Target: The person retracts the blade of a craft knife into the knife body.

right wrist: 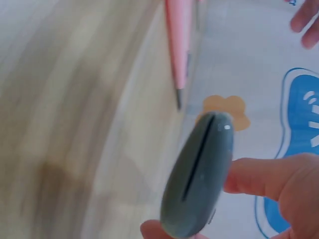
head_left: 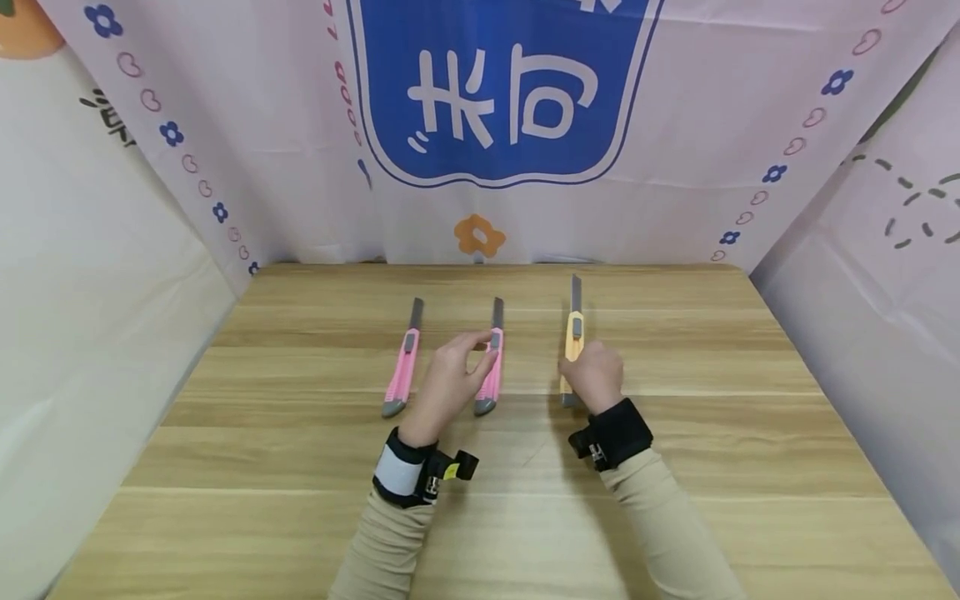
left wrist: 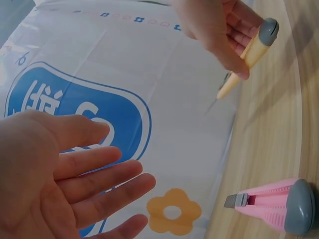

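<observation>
Head view, right hand (head_left: 597, 375) grasping yellow cutter (head_left: 575, 340), left hand (head_left: 446, 379) above middle pink cutter (head_left: 490, 386), fingers released, left pink cutter (head_left: 403, 367) alongside, cloth (head_left: 675, 200) behind desk's (head_left: 712, 358) far edge, room rightward

Head view: yellow cutter (head_left: 573, 343) at 4 o'clock, pink cutters (head_left: 402, 367) at 8 and 6, all with grey end caps (head_left: 485, 407), tan wood-grain surface (head_left: 712, 350), blue badge (head_left: 502, 162) with white characters (head_left: 516, 100) plus orange flower (head_left: 493, 240) at 12, beige sleeves (head_left: 390, 537), black wrist straps (head_left: 624, 433).
</observation>
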